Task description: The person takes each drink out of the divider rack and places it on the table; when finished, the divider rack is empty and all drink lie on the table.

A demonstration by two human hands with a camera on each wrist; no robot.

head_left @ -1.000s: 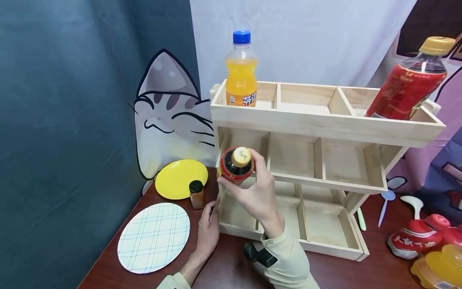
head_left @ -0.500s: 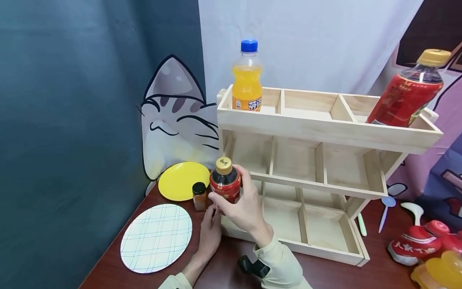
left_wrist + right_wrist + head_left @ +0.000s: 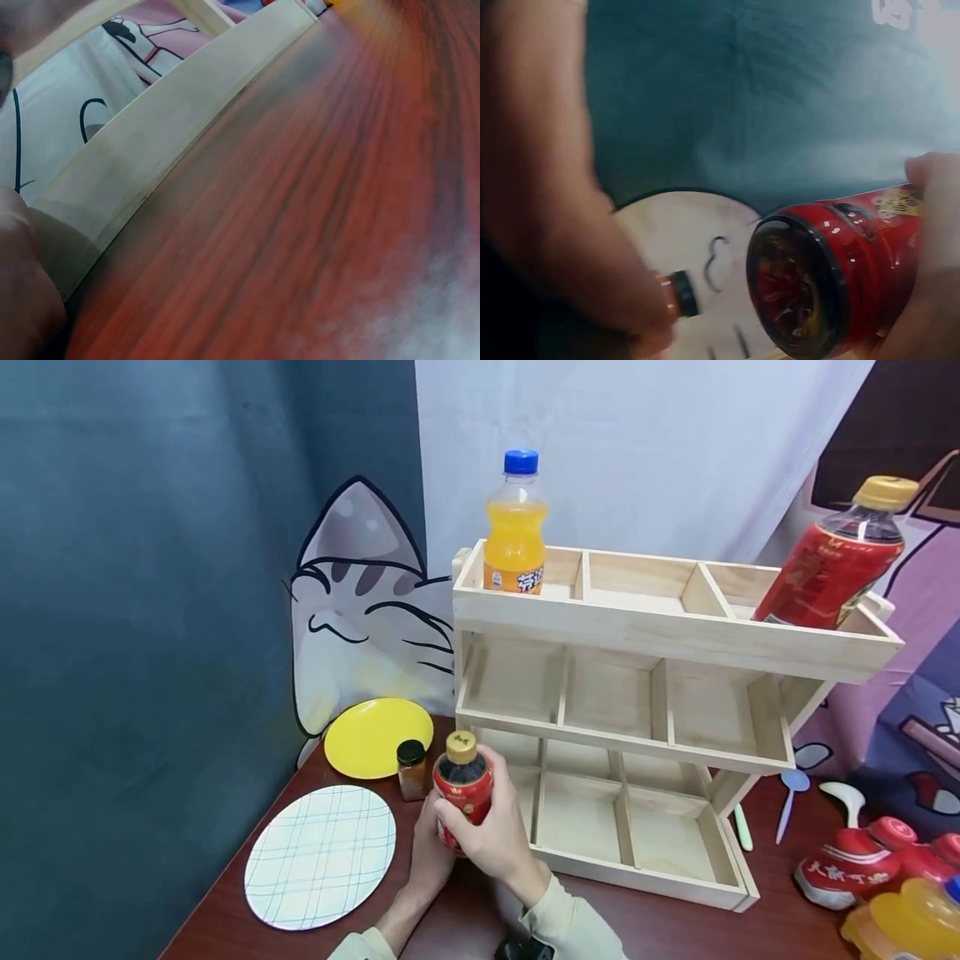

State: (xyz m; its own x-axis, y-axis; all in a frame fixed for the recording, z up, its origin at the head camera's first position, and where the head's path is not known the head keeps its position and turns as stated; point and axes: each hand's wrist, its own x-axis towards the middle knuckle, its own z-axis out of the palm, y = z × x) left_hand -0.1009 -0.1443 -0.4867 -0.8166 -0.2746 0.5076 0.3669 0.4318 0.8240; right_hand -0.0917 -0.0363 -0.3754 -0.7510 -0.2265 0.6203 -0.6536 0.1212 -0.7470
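My right hand point(image 3: 501, 835) grips a drink bottle point(image 3: 463, 789) with a red label and gold cap, its thumb and fingers round the sides. The bottle is upright in front of the wooden shelf's lower left corner. Its dark base point(image 3: 791, 289) and red side face the right wrist camera, well off the table. Behind the bottle, my left hand point(image 3: 431, 853) is at the end of the three-tier wooden shelf point(image 3: 637, 877), its fingertips hidden. In the left wrist view, part of the left hand point(image 3: 26, 289) meets the end of the shelf's bottom board point(image 3: 172, 127).
A spice jar point(image 3: 412, 772) with a black lid stands left of the bottle, near a yellow plate point(image 3: 367, 735) and a checked plate point(image 3: 318, 860). On the top tier are an orange soda bottle point(image 3: 515, 539) and a leaning red-labelled bottle point(image 3: 828, 568). Spoons point(image 3: 791, 789) and more bottles point(image 3: 847, 868) lie right.
My right hand has brought the red-labelled bottle down and left, from in front of the middle tier to beside my left hand, turning it more upright. The left hand has stayed at the shelf's corner.
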